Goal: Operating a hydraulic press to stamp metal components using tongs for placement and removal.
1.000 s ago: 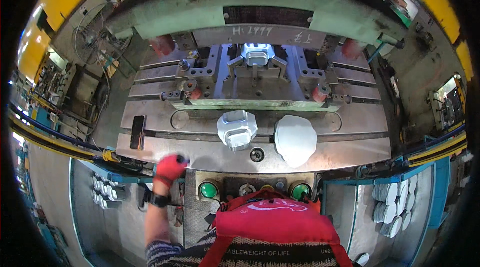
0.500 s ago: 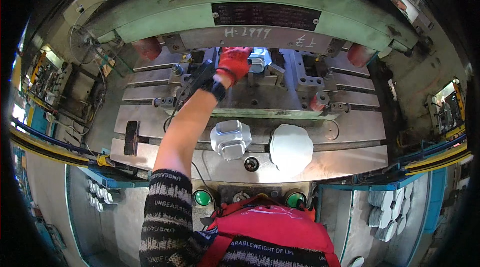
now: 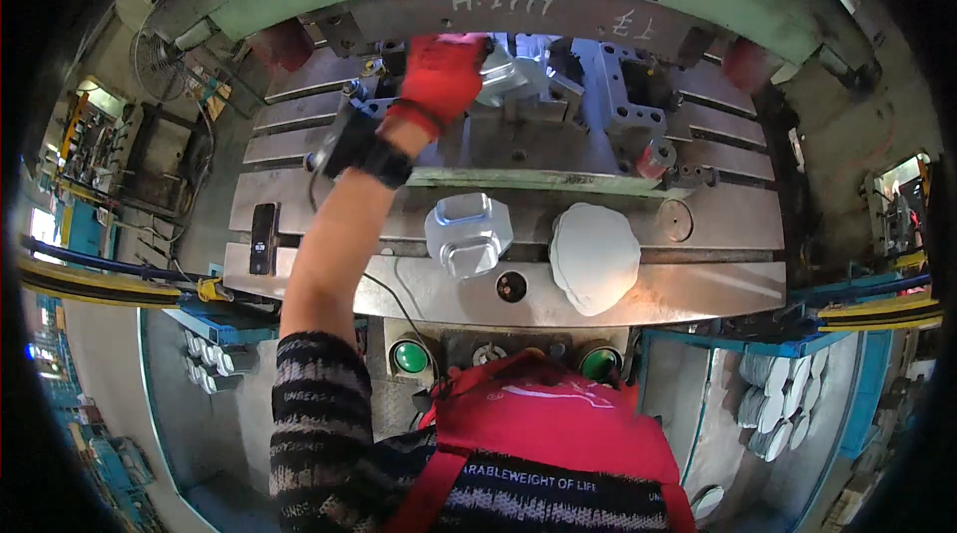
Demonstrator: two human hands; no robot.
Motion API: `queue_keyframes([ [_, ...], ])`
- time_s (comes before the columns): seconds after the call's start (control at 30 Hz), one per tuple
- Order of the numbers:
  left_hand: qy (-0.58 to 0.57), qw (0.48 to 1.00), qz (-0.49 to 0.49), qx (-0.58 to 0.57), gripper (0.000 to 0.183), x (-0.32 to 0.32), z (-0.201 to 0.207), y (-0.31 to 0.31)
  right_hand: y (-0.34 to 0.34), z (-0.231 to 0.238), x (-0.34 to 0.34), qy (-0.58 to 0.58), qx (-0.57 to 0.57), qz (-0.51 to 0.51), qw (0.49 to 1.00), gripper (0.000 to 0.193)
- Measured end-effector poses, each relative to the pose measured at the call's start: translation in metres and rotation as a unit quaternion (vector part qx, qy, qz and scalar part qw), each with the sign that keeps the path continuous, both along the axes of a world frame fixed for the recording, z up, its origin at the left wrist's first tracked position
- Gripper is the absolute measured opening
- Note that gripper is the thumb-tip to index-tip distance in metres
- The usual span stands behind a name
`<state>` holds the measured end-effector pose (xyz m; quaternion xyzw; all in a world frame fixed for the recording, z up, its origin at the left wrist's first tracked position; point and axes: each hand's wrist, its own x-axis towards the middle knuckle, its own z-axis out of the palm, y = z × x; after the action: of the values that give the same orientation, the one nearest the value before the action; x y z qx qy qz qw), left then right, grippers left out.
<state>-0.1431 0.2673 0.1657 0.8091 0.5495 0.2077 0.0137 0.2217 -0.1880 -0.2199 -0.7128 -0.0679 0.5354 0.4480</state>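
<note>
the left hand [image 3: 441, 74], in a red glove, has gone from the near edge of the press surface [image 3: 698, 284] a second ago, up and deep into the die [image 3: 608, 84]. it now lies on the shiny metal part [image 3: 510, 77] seated there; the fingers look curled over the part's left end, though whether they truly clamp it i cannot tell. judging from that, the part is being reached for in the die. the part sits just left of the die's middle, its long axis running roughly left to right. nearer than the die, a formed metal shell [image 3: 469, 234] and a flat white blank [image 3: 595, 256] lie side by side. the right hand is out of view.
</note>
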Motion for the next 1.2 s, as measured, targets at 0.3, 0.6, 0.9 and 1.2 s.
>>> queue_keyframes([
  [0.3, 0.086, 0.990, 0.002, 0.111, 0.059, -0.015, -0.050, -0.039, 0.023, 0.008, 0.025, -0.227, -0.053, 0.214, 0.949, 0.061],
  [0.6, 0.096, 0.980, 0.156, 0.072, 0.051, 0.031, -0.040, 0.019, -0.018, -0.093, 0.046, -0.234, 0.023, 0.170, 0.957, 0.062],
  [0.9, 0.149, 0.978, 0.124, 0.074, 0.034, 0.014, -0.036, 0.052, 0.004, -0.026, 0.024, -0.216, -0.120, 0.176, 0.953, 0.071],
  [1.2, 0.099, 0.981, -0.064, 0.155, 0.046, -0.036, -0.019, -0.081, 0.012, 0.025, 0.022, -0.234, 0.004, 0.192, 0.953, 0.053],
])
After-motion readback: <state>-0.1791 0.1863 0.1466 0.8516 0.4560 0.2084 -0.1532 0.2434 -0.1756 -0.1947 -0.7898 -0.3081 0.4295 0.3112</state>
